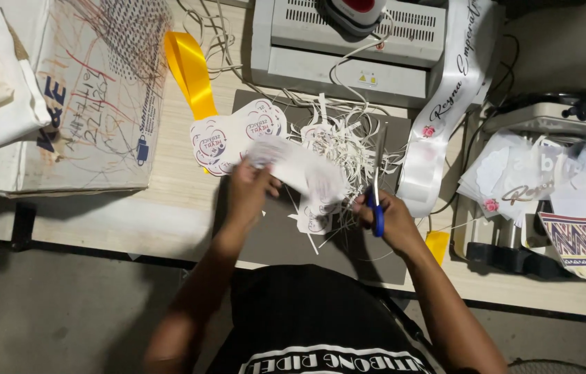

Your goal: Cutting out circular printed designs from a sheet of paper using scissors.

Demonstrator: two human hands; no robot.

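My left hand (250,188) grips a white printed paper sheet (300,170), held above a grey mat (286,239) on the wooden table. My right hand (390,218) holds blue-handled scissors (377,187), blades pointing away from me toward the far side, just right of the sheet. Cut-out flower-shaped paper tags (234,135) lie at the mat's far left. A tangle of thin white paper trimmings (345,142) lies beyond the sheet.
A grey laminator (348,48) stands at the back. A yellow ribbon (192,73) and a white lettered sash (445,97) lie on either side. A scribbled cloth-wrapped board (92,97) is at left; a tray of paper cut-outs (542,187) is at right.
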